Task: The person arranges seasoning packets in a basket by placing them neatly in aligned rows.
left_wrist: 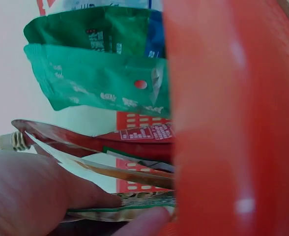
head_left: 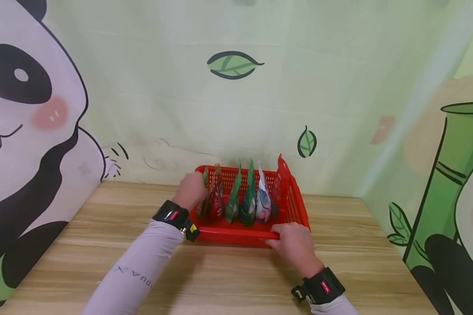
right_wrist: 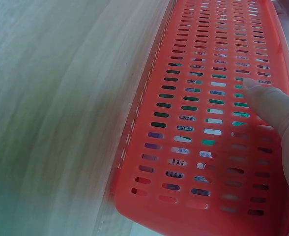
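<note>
A red plastic basket (head_left: 232, 236) stands on the wooden table with several upright pouches in a row. My left hand (head_left: 191, 191) reaches into its left end and pinches the leftmost packet (left_wrist: 144, 200), a flat one with a green edge. Right beside it are a thin packet with an orange-brown edge (left_wrist: 130, 175) and a dark red pouch with a screw cap (left_wrist: 152, 147). Green pouches (left_wrist: 100, 81), a white pouch (head_left: 263, 203) and a red pouch (head_left: 280, 188) follow to the right. My right hand (head_left: 293, 243) grips the basket's front rim near the right corner, thumb on the outer wall.
The wooden table (head_left: 236, 280) extends on both sides of the basket and in front of it. Behind stands a pale green backdrop (head_left: 161, 87) printed with pandas, leaves and bamboo, close to the basket's back.
</note>
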Available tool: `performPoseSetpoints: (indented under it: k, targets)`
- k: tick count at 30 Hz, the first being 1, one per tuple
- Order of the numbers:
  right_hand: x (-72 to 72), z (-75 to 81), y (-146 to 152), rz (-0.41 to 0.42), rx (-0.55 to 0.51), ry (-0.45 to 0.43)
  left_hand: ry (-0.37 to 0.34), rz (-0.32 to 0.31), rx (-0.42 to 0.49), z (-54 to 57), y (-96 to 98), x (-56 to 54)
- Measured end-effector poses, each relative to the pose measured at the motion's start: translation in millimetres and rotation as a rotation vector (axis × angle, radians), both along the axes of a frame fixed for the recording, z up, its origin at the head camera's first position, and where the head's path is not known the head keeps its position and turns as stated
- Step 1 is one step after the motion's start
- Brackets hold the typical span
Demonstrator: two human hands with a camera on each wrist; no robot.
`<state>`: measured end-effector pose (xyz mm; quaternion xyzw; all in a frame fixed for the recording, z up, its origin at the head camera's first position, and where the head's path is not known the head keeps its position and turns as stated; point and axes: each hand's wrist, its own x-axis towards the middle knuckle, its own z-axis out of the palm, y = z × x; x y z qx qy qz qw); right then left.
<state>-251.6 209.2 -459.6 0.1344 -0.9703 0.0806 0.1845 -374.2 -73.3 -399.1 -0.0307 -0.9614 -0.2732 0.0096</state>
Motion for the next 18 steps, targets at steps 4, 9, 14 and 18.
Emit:
performPoseSetpoints:
  k: [4, 9, 14, 18]
  targets:
    - [-0.5, -0.6, 1, 0.002, -0.003, 0.002, 0.029, -0.034, -0.052, -5.8, 3.7, 1.9]
    - [-0.1, -0.6, 0, 0.008, -0.007, 0.011, 0.063, -0.083, -0.076, -12.9, 4.0, 7.2]
    - [0.4, -0.7, 0, 0.007, -0.004, 0.021, 0.063, -0.108, -0.057, -13.0, 2.8, 11.0]
    - [1.2, 0.4, 1, 0.007, -0.013, 0.013, 0.017, -0.105, 0.027, -12.0, -1.5, 15.1]
